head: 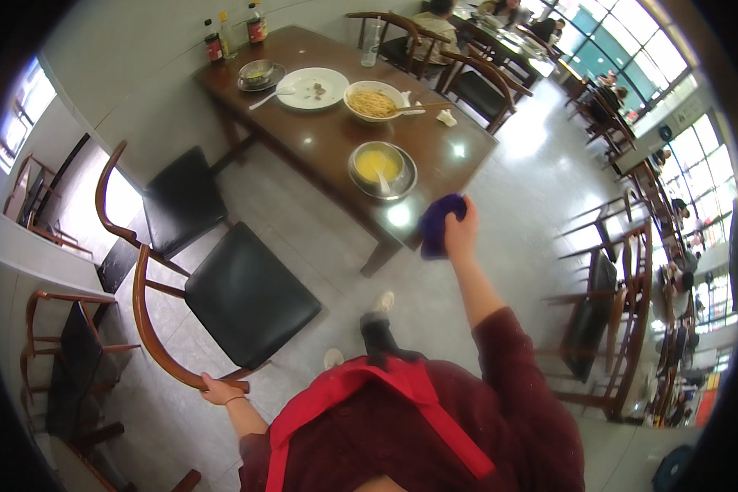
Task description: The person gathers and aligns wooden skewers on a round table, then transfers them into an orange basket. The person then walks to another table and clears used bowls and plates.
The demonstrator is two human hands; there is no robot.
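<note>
My left hand (220, 392) grips the end of the curved wooden back rail of a chair (253, 301) with a black padded seat. A purple cloth (435, 229) is bunched in my right hand (462, 230), beside the near corner of a dark wooden table (307, 138). Closest to that corner stands a metal bowl of yellow soup (376, 165) with a white spoon (382, 182) in it, on a metal saucer. Farther back are a white bowl of noodles (372, 103), with chopsticks (427, 107) across its rim, and a white plate (312, 88) with scraps.
Sauce bottles (213, 42), a small metal bowl (257, 72) and a clear plastic cup (371, 46) stand toward the table's far end. Crumpled tissues (446, 117) lie by the noodles. A second black-seated chair (184, 200) is at left, more chairs (596, 307) at right. Seated people (433, 34) are beyond.
</note>
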